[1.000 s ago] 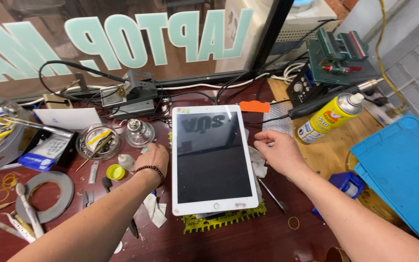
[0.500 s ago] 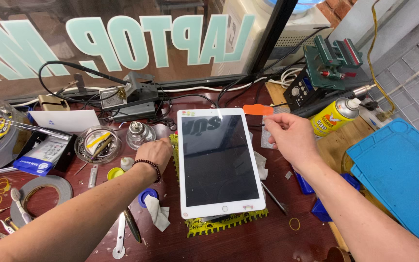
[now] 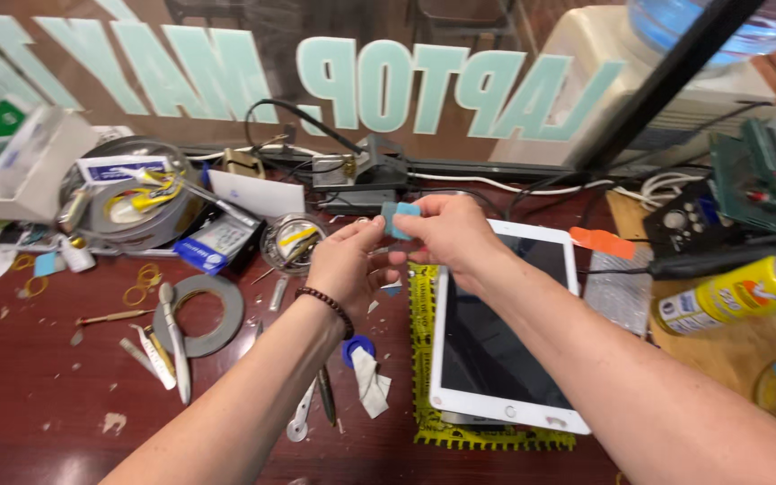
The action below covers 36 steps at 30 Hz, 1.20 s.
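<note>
Worktop surface is dark red-brown wood, cluttered with repair items below a lettered window. Near the right-centre lies a white tablet, screen up and dark, resting on a yellow notched mat; its screen appears seated and unlifted, so, as a judgement, any work on the tablet itself is not yet begun. To the right lies a yellow spray can on its side. At left sit a grey tape roll and, beside it, a metal spudger.

Both hands are raised above the upper edge of the tablet, close together. Right hand is closed in a pinch, thumb and forefinger gripping a small blue pick at its right edge. Left hand, with a beaded bracelet at the wrist, is partly closed, its fingertips brought up to the left edge of the same blue pick; whether they actually grip it cannot be told. The blue pick is therefore in the air between the hands, clear of the tablet. An orange tab lies just beyond the tablet's upper right corner, untouched.
</note>
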{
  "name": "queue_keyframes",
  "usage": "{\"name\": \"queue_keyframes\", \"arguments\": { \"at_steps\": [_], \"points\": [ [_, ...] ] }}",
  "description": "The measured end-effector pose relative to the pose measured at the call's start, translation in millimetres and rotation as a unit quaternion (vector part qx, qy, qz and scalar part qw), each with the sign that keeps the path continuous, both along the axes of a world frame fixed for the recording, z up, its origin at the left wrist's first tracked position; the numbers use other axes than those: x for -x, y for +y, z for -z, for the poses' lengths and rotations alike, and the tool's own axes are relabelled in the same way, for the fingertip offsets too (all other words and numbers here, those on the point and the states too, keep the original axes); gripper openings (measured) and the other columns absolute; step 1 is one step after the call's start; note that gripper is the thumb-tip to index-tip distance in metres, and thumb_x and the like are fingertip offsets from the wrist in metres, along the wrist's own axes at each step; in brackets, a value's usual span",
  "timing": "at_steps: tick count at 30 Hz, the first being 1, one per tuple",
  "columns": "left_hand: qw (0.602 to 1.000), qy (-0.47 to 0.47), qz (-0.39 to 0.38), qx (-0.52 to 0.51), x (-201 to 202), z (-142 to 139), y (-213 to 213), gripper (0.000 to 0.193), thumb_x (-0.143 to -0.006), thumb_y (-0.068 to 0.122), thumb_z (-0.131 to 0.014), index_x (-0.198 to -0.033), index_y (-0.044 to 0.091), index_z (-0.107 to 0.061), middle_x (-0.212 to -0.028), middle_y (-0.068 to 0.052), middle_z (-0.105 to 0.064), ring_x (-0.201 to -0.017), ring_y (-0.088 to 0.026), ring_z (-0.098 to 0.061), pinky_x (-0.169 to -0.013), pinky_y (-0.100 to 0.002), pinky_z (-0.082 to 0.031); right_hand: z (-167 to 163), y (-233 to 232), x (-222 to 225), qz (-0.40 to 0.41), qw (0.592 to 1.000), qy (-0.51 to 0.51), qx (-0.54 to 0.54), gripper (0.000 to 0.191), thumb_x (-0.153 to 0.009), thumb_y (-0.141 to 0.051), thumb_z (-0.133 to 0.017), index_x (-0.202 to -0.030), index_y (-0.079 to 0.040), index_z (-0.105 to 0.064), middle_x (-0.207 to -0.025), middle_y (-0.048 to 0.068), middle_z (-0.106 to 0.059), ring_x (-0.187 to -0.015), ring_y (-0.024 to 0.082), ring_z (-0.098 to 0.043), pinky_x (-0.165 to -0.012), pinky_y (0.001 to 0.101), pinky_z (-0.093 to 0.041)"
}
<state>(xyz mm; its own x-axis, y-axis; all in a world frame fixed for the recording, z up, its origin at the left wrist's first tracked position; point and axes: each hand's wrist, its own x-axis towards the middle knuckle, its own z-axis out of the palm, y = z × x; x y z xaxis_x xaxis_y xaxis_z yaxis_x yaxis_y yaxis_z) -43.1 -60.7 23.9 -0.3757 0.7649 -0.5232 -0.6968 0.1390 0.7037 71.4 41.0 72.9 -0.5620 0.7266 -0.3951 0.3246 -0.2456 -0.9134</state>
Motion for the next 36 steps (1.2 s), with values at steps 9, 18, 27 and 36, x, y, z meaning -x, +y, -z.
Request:
{"name": "queue_keyframes", "arguments": {
  "at_steps": [9, 18, 27, 36],
  "points": [
    [0.997, 0.046, 0.002, 0.06, 26.5, 26.4, -41.2, 0.014, -0.094, 0.017, -0.065, -0.102, 0.005, -0.064, -0.086, -0.008, -0.07, -0.065, -0.018, -0.067, -0.055, -0.033, -0.056, 47.9, 71.3, 67.9, -0.308, 0.769, -0.168, -0.535, 0.027, -0.077, -0.02, -0.08, -0.1, -0.005, -0.076, -0.1, 0.019, -0.074, -0.097, 0.038, -0.069, -0.086, 0.0472, -0.054],
    [0.997, 0.043, 0.023, 0.066, 30.0, 25.7, -48.2, 0.015, -0.092, 0.012, -0.064, -0.107, 0.006, -0.063, -0.088, -0.008, -0.071, -0.068, -0.017, -0.068, -0.058, -0.032, -0.056, 69.4, 67.3, 77.0, -0.32, 0.781, -0.226, -0.487, 0.027, -0.084, -0.02, -0.076, -0.109, -0.011, -0.078, -0.104, 0.018, -0.074, -0.099, 0.037, -0.07, -0.089, 0.0451, -0.054],
    [0.994, 0.053, 0.08, 0.048, 10.1, 20.1, -43.8, 0.014, -0.092, 0.015, -0.066, -0.103, 0.006, -0.064, -0.087, -0.009, -0.071, -0.067, -0.017, -0.067, -0.054, -0.032, -0.055, 27.5, 63.6, 47.7, -0.223, 0.875, -0.172, -0.394, 0.028, -0.087, -0.016, -0.072, -0.114, -0.012, -0.076, -0.089, 0.013, -0.077, -0.08, 0.025, -0.075, -0.074, 0.0399, -0.06],
    [0.921, 0.312, 0.216, 0.088, -65.2, 19.8, 2.5, 0.053, -0.094, 0.028, -0.074, -0.137, 0.007, -0.051, -0.104, -0.007, -0.071, -0.089, -0.016, -0.07, -0.073, -0.03, -0.057, -41.8, 119.6, -126.4, -0.15, 0.842, -0.288, -0.43, 0.027, -0.088, -0.021, -0.075, -0.113, -0.01, -0.077, -0.083, 0.005, -0.075, -0.073, 0.018, -0.069, -0.068, 0.0349, -0.054]
  ]
}}
